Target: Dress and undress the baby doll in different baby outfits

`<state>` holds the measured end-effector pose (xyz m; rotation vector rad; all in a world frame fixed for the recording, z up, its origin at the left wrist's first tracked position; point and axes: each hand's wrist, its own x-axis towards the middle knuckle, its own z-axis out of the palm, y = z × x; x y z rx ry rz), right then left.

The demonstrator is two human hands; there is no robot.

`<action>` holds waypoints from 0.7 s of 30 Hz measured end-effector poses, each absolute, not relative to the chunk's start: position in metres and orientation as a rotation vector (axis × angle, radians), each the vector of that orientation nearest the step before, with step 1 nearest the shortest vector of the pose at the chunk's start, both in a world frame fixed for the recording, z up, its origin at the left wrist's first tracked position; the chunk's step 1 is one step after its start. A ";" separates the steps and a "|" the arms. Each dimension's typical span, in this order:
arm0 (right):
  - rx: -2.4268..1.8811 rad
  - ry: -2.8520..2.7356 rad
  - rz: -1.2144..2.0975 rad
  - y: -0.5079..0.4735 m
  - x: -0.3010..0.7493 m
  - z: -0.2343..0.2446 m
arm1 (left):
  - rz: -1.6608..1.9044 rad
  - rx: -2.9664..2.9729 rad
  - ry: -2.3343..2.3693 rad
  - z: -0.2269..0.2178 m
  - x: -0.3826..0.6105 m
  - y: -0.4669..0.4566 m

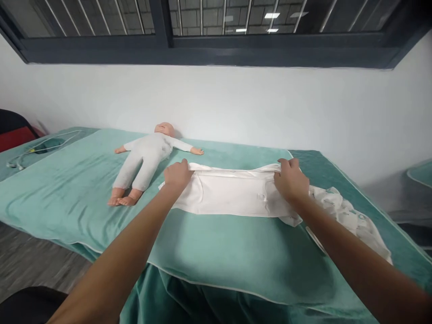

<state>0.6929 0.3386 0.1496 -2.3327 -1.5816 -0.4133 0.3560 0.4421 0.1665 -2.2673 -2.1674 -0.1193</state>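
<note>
A white baby garment (232, 193) lies folded lengthwise on the green blanket (209, 256). My left hand (177, 174) is closed on the garment's left end, fingers curled over its upper edge. My right hand (290, 180) grips the upper edge at the right end. Both arms reach forward over the blanket. A baby doll (145, 159) in a pale grey suit lies on its back to the left of the garment, apart from my hands.
A second white printed cloth (351, 216) lies crumpled under my right forearm near the bed's right edge. A cable and small device (37, 147) rest at the far left. The white wall (270, 103) runs behind the bed, with a window above.
</note>
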 end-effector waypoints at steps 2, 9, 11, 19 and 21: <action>-2.224 -1.651 -0.550 0.337 0.679 0.144 | -0.246 -2.250 -2.101 0.159 0.363 0.441; -1.856 -2.150 -0.271 0.337 0.618 0.113 | -0.400 -2.678 -1.430 0.136 0.408 0.412; -2.007 -2.092 -0.169 0.345 0.617 0.111 | -0.263 -2.694 -1.547 0.134 0.414 0.411; -2.310 -1.933 -0.254 0.360 0.611 0.109 | -0.401 -2.610 -1.667 0.115 0.415 0.423; -2.260 -1.905 -0.317 0.362 0.603 0.100 | -0.491 -2.629 -1.670 0.109 0.419 0.425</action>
